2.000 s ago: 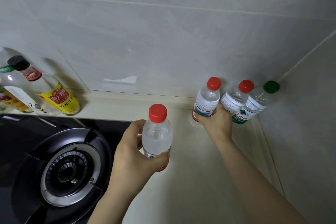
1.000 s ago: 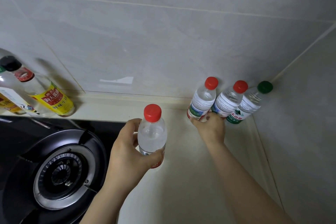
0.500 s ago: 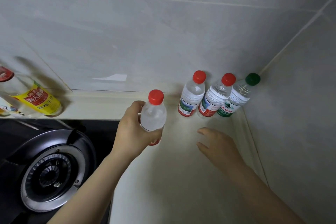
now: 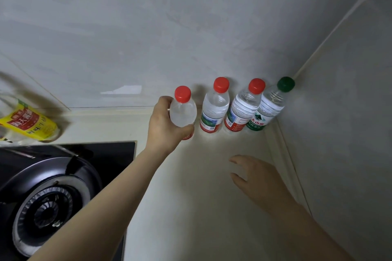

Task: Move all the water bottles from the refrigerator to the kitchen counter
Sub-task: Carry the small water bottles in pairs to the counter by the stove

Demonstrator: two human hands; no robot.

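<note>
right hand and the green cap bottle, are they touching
Apart. The head view shows a stretch of bare counter between the right hand and the green-capped bottle.

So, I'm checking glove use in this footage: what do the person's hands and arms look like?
Both bare. The left hand and right hand show no gloves, rings or watch; the left forearm and right forearm are uncovered to the frame edge, with no sleeve in view.
</note>
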